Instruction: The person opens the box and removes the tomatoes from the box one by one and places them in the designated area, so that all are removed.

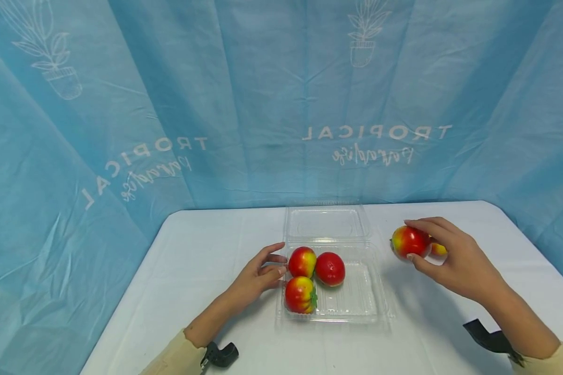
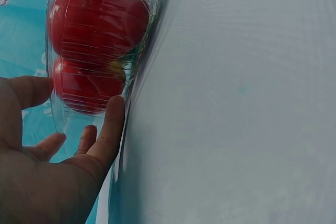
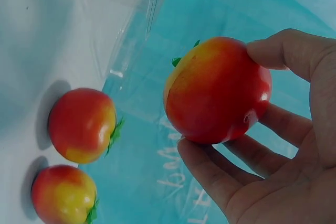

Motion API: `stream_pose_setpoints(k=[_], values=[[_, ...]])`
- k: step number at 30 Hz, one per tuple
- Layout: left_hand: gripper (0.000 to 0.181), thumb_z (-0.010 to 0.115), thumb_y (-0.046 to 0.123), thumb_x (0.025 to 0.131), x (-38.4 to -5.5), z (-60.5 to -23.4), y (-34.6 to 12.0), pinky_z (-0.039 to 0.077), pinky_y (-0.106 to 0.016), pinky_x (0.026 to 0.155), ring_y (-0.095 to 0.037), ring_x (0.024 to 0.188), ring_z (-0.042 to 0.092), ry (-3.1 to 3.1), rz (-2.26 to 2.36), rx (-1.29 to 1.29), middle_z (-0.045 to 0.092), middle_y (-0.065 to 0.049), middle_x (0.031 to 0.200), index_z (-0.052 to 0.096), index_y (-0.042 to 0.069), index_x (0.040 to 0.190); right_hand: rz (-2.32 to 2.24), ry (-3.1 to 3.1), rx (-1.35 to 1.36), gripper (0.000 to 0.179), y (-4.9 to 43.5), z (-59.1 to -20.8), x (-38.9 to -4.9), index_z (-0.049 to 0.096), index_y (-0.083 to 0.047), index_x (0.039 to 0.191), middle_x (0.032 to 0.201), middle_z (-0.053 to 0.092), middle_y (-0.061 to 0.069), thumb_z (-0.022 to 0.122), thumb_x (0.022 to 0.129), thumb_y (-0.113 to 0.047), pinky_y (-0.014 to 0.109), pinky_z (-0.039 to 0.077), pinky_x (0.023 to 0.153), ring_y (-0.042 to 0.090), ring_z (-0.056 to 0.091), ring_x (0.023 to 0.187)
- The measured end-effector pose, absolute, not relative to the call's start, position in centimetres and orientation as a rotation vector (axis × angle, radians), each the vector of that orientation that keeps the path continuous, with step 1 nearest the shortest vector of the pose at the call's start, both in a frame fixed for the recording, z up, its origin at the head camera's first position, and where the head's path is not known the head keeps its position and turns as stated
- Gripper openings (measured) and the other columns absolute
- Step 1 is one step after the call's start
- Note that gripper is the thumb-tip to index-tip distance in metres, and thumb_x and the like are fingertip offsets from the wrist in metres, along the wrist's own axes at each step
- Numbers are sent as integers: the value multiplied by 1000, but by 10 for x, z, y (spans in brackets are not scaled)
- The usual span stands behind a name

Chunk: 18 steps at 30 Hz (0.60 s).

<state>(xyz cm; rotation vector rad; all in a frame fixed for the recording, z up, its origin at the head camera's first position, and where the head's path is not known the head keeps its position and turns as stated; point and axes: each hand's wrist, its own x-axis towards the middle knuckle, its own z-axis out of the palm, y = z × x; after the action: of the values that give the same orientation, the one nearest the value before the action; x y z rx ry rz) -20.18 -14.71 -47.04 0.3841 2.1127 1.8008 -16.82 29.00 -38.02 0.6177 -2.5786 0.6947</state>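
— What was nearest?
— Two beige fabric sleeves [image 1: 173, 355], with curved black bands [image 1: 223, 355] at the wrists, over a white-covered table [image 1: 178, 291].

— And the person's left hand [image 1: 255, 277]?
— Its fingers were loosely spread at the left edge of a shallow, clear plastic container [image 1: 360, 299]; how firmly they touched it could not be told.

— What did the container hold?
— Three round, glossy red-and-yellow fruits [image 1: 300, 295], close together in its left half.

— Where was the right hand [image 1: 460, 258]?
— To the container's right, well apart, pinching a rounded red-and-yellow fruit with a green leafy tip [image 1: 410, 241] between thumb and fingers.

— What was farther back?
— Two more red-and-yellow fruits [image 3: 82, 125] sat on the table, mostly hidden by that hand in the head view. The container's clear rectangular lid [image 1: 326, 223] lay open on its far side. Behind hung a light-blue curtain [image 1: 262, 78] with white potted plants and mirrored lettering.
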Motion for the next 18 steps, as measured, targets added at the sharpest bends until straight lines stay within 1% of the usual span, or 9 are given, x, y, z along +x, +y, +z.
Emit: stream_pose_setpoints(k=[3,6,12,18], values=[[71,71,28,104,-201,-470,-147,59,-41,103,-32,133,60,2118,1793,383,52,-13,147,35,24,165,716,-2588,589,87,295,-379,-169,60,-10,145,132,64,11,100,67,-8,4,48,81,29,63,110],[72,71,29,104,-202,-471,-147,59,-41,103,-32,134,60,2115,1790,380,52,-13,148,35,24,165,745,-2591,560,85,301,-378,-170,59,-6,143,132,64,14,99,68,-6,-2,40,84,31,64,110],[72,71,30,104,-202,-472,-147,60,-42,100,-33,133,60,2106,1791,373,51,-14,148,34,25,165,761,-2603,491,79,314,-378,-173,61,-5,139,131,64,16,99,70,-8,-6,37,82,32,62,109],[72,71,29,104,-202,-472,-147,62,-42,97,-33,133,60,2094,1797,362,51,-14,149,34,26,166,776,-2621,417,77,327,-377,-176,62,-3,140,130,63,19,98,72,-11,-8,32,82,37,60,112]])
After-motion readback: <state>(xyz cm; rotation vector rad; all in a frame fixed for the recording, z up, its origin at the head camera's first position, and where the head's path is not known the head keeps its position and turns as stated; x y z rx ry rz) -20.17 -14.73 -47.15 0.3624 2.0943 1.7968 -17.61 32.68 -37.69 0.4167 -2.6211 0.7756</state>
